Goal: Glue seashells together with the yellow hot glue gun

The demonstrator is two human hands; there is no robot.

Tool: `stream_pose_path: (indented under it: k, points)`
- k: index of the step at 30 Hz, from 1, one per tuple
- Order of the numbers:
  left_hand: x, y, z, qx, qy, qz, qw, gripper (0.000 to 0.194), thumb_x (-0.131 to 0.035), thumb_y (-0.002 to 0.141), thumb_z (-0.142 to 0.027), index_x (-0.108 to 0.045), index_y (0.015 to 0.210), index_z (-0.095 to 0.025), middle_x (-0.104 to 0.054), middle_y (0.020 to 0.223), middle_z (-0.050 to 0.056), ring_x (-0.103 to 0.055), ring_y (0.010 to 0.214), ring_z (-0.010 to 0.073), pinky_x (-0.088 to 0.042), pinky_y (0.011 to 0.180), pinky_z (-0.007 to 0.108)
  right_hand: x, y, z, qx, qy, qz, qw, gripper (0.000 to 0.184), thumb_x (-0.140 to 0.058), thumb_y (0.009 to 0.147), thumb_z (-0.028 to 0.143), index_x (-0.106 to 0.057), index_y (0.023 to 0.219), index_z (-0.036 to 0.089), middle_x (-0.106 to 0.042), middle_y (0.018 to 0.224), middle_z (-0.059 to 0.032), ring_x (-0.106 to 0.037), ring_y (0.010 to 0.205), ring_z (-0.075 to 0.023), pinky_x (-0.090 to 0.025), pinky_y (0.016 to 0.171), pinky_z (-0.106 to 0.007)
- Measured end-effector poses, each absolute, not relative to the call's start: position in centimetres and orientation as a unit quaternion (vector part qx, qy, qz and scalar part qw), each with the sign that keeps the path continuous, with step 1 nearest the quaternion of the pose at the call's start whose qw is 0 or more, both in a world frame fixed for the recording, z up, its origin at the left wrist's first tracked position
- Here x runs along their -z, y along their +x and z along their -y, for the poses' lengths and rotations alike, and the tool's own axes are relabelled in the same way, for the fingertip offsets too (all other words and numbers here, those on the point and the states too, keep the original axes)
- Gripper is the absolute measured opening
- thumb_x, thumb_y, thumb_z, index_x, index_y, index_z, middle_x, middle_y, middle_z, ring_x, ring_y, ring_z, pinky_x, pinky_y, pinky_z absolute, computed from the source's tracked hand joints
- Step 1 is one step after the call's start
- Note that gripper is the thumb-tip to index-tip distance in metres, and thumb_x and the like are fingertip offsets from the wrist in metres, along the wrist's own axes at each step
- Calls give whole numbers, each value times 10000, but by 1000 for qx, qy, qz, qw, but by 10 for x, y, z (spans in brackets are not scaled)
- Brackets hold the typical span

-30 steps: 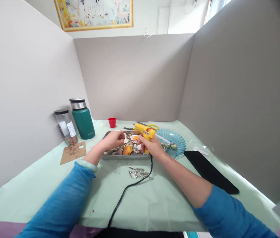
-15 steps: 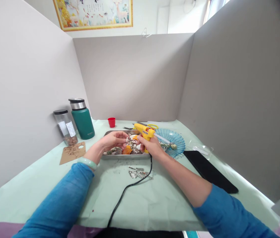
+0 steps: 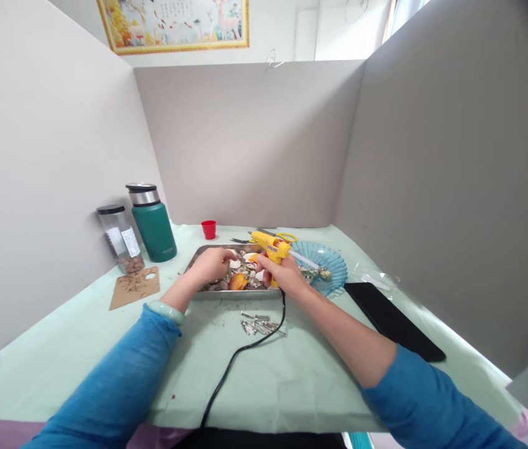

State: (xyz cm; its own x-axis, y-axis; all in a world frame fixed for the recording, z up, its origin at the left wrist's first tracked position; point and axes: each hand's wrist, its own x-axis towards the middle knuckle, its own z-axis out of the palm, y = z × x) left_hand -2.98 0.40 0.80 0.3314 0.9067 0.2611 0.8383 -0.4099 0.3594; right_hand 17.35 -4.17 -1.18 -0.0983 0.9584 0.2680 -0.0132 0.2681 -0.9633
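My right hand grips a yellow glue gun, its nozzle pointing left and away, with a pale glue stick out of its back. My left hand is over the left part of a metal tray, fingers curled down among the shells. Its fingertips are mostly hidden, so what they pinch does not show. White shells, small stones and an orange shell lie in the tray. The gun's black cord runs over the table to the front edge.
Several metal clips lie before the tray. A blue glass plate and a black slab are at right. On the left stand a green bottle, a jar and a brown card; behind are a red cup and scissors.
My left hand has moved left, away from the gun, and down into the tray; the small shell seen at its fingertips no longer shows. My right hand keeps the glue gun nearly still.
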Motion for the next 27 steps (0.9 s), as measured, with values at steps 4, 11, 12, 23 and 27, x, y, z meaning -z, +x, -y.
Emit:
stream_pose_path:
  k: [4, 11, 12, 23, 27]
  points:
    - [-8, -24, 2, -136, 830, -536, -67, 380, -486, 735, -99, -733, 992, -230, -671, 1126, 64, -633, 958, 215, -465, 801, 275, 12, 173, 41, -450, -406, 586, 537, 214, -641, 773, 372, -564, 806, 174, -645, 670, 8, -502, 398, -63, -419, 395, -181]
    - [-8, -4, 11, -41, 837, -533, -116, 325, -511, 731, -117, -716, 962, -218, -692, 1014, 87, -649, 897, 241, -468, 697, 286, 12, 173, 40, -458, -404, 579, 539, 188, -634, 783, 339, -569, 808, 165, -636, 649, 12, -505, 389, -66, -422, 393, -189]
    - [-10, -3, 12, -34, 829, -545, -123, 309, -513, 733, -117, -715, 953, -199, -690, 1007, 102, -651, 885, 242, -468, 699, 289, 12, 173, 40, -459, -405, 580, 539, 181, -630, 786, 334, -570, 803, 164, -637, 652, 9, -505, 390, -65, -423, 395, -190]
    - [-3, -3, 6, -53, 860, -501, -83, 247, -509, 822, -208, -749, 884, -210, -705, 964, 98, -637, 900, 220, -464, 790, 288, 12, 173, 41, -454, -411, 582, 535, 174, -616, 789, 336, -568, 804, 169, -632, 649, 16, -499, 390, -62, -417, 399, -185]
    - [-2, -2, 4, -36, 836, -540, -85, 279, -514, 791, -161, -748, 938, -204, -713, 971, 110, -653, 873, 234, -472, 759, 301, 13, 173, 39, -456, -409, 580, 537, 210, -635, 772, 374, -568, 804, 177, -638, 638, 20, -493, 382, -69, -410, 390, -193]
